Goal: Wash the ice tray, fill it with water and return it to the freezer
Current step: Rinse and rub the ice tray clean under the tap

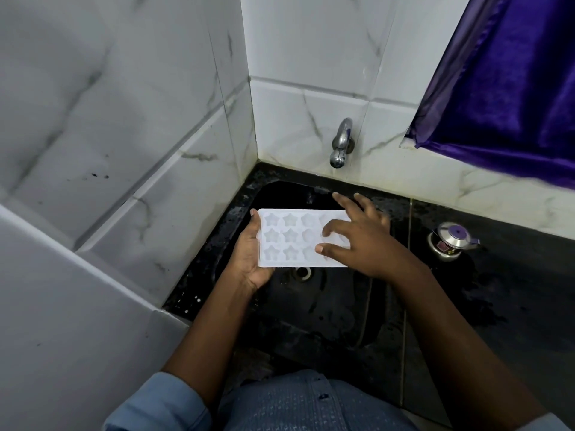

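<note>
White ice tray (289, 237) with star-shaped cavities, held level and cavity side up above the far half of the black sink (326, 309). It touches neither the basin nor the counter. Its long axis runs left to right. Three rows of cavities are visible; the right end of the tray is covered by a hand.

Left hand (249, 259): palm up under the left end of the tray, thumb lying along the left edge up to the far corner. The fingers pass beneath the tray and are hidden there. This hand grips the tray and carries its weight.

Right hand (364, 244): palm down over the right end of the tray, fingers spread and nearly straight. The fingertips (320, 249) rest on the upper face among the cavities. It clasps nothing.

Metal tap (340, 144): fixed to the far tiled wall (311, 57), spout pointing down, above the far rim of the sink and beyond the tray.

Drain (301, 272): in the sink floor, showing just beyond the near edge of the tray.

Black counter (513, 290): to the right of the sink, surface speckled with wet marks. A small steel lidded pot (449, 241) with a purple knob stands on it, well apart from the tray.

Purple curtain (504, 82): hangs at far right above the counter.

Blue shirt (305, 405): at the near edge of view.
</note>
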Motion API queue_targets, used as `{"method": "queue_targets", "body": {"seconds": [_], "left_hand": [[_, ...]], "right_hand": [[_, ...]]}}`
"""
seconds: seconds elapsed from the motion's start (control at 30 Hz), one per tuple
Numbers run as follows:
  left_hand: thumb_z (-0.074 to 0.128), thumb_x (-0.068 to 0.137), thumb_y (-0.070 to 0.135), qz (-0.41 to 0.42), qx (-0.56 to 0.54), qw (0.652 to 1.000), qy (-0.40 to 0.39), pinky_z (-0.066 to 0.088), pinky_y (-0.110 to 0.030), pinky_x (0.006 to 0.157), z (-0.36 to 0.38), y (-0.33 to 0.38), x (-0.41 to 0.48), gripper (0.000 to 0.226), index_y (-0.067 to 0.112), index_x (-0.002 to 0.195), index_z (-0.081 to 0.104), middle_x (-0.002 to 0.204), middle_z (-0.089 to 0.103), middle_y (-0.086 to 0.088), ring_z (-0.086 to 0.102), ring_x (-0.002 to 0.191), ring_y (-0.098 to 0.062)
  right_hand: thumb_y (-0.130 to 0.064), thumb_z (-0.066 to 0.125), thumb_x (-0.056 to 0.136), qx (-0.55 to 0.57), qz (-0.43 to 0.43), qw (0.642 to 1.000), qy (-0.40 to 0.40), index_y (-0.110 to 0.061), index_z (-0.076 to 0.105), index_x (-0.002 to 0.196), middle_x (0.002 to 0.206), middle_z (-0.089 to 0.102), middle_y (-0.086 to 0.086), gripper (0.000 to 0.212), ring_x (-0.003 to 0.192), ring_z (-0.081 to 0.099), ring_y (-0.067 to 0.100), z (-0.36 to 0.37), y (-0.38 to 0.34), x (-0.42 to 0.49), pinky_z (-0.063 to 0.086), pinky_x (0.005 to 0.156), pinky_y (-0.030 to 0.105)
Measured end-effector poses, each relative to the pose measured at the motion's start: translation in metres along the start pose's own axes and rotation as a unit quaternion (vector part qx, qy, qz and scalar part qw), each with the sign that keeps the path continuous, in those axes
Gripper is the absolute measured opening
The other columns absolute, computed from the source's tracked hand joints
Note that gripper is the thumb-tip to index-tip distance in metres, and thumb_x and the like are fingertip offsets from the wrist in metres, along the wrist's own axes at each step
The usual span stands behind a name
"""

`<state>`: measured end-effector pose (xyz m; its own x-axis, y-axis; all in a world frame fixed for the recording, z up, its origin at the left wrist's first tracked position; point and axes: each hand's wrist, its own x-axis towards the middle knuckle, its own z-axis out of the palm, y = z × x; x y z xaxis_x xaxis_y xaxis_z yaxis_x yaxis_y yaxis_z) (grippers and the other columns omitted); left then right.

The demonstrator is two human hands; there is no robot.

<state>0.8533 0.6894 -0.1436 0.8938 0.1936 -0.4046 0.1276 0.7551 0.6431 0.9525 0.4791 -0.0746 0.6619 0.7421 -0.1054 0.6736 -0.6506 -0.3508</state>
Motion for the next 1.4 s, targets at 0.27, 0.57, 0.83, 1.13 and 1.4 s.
{"method": "queue_targets", "body": {"seconds": [0.27,0.57,0.83,1.13,1.4], "left_hand": [[0.031,0.104,0.072,0.0,0.009,1.0,-0.004,0.055,-0.056,0.101,0.005,0.002,0.0,0.081,0.009,0.148,0.056,0.145,0.063,-0.021,0.063,0.131,-0.041],[0.033,0.104,0.071,0.004,0.007,1.0,0.006,0.054,-0.057,0.102,0.002,0.003,0.0,0.081,0.007,0.15,0.054,0.146,0.062,-0.022,0.062,0.132,-0.041],[0.029,0.106,0.068,-0.001,-0.001,1.0,-0.011,0.061,-0.054,0.09,0.002,0.005,-0.002,0.08,0.006,0.148,0.055,0.144,0.063,-0.023,0.067,0.125,-0.04],[0.029,0.106,0.068,0.003,-0.002,1.0,-0.012,0.063,-0.052,0.087,0.002,0.007,0.0,0.077,0.008,0.142,0.061,0.141,0.066,-0.021,0.069,0.122,-0.038],[0.03,0.105,0.07,0.0,-0.013,1.0,-0.011,0.063,-0.052,0.087,-0.002,0.009,0.004,0.08,0.007,0.144,0.059,0.142,0.065,-0.022,0.069,0.123,-0.039]], "right_hand": [[-0.076,0.053,0.091,-0.011,0.024,1.0,-0.014,-0.046,0.069,0.116,0.175,-0.005,-0.011,0.042,0.158,-0.021,0.023,-0.004,0.006,-0.003,-0.006,0.121,0.056],[-0.077,0.053,0.091,-0.023,0.01,0.999,-0.032,-0.048,0.065,0.126,0.175,-0.008,-0.011,0.047,0.157,-0.024,0.023,0.0,0.003,-0.003,-0.011,0.121,0.054],[-0.076,0.049,0.093,-0.019,0.008,0.999,-0.03,-0.045,0.066,0.124,0.175,-0.008,-0.01,0.046,0.157,-0.023,0.023,0.001,0.003,-0.001,-0.012,0.121,0.054],[-0.076,0.048,0.093,-0.028,0.011,0.999,-0.031,-0.049,0.064,0.127,0.175,-0.009,-0.009,0.046,0.158,-0.023,0.024,0.001,0.006,0.004,-0.012,0.121,0.056],[-0.076,0.049,0.093,-0.025,0.004,0.999,-0.024,-0.048,0.064,0.127,0.175,-0.006,-0.009,0.046,0.158,-0.02,0.023,0.006,0.003,0.006,-0.009,0.121,0.054]]}}
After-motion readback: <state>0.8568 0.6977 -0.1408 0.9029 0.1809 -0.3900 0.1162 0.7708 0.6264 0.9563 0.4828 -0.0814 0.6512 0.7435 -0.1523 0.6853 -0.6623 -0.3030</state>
